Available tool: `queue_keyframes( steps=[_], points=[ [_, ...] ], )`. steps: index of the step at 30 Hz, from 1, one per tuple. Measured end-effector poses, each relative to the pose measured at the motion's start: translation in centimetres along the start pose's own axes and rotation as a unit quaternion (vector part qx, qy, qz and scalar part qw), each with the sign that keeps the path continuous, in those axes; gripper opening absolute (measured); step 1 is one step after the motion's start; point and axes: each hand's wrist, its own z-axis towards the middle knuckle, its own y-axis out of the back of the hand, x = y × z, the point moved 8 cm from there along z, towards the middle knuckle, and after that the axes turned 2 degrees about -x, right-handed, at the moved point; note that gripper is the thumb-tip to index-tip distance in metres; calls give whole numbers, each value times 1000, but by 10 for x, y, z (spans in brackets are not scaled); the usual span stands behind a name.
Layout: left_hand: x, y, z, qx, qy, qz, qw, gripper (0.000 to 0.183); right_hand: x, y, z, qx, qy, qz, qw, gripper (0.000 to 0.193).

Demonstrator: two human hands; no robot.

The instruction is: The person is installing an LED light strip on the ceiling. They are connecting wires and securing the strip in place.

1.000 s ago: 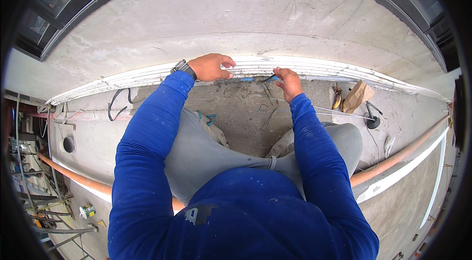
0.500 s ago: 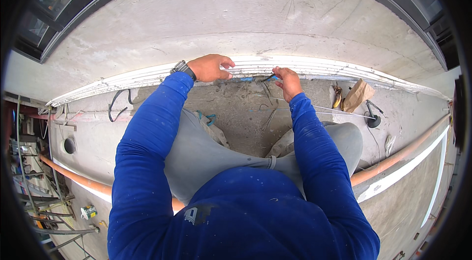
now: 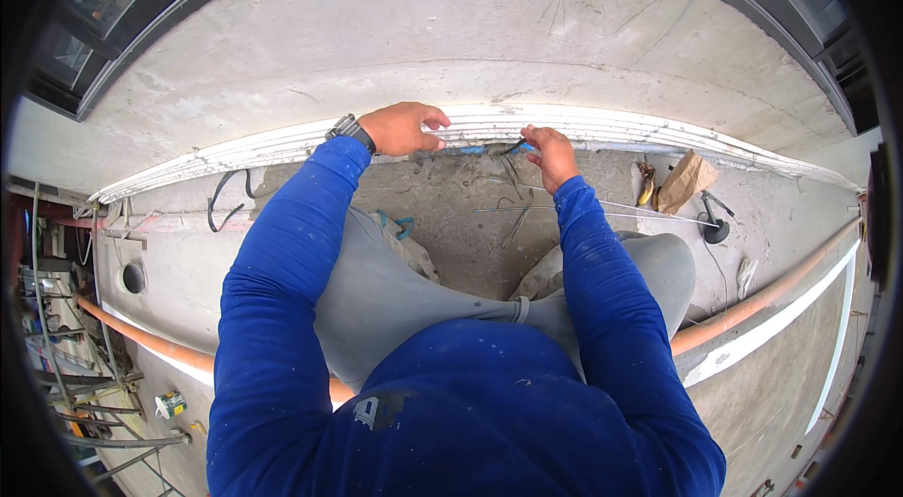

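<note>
Several white pipes (image 3: 310,138) run side by side along the foot of the wall. My left hand (image 3: 406,129) is at these pipes, thumb and fingers apart, with no object visible between them. To its right, my right hand (image 3: 552,157) pinches a short, thin black strip (image 3: 515,148), which slants down to the left from the fingertips. Just below the pipes, between the hands, a bit of blue (image 3: 473,151) shows. Thin metal rods (image 3: 503,209) lie on the concrete below my right hand.
To the right are a brown paper bag (image 3: 687,183), a banana peel (image 3: 646,185) and a black round-based tool (image 3: 715,230). A bent black strip (image 3: 214,205) lies at the left. An orange pipe (image 3: 724,324) crosses behind my legs. Dark metal frames (image 3: 56,347) stand at far left.
</note>
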Motion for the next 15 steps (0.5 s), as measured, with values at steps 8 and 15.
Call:
queue_keyframes(
  steps=[8, 15],
  points=[
    [0, 0, 0, 3, -10, -4, 1000, 61, 2, -1, -1, -11, 9, 9, 1000, 30],
    [0, -1, 0, 7, -10, 1, 1000, 61, 2, -2, -2, -6, 14, 6, 1000, 29]
  ],
)
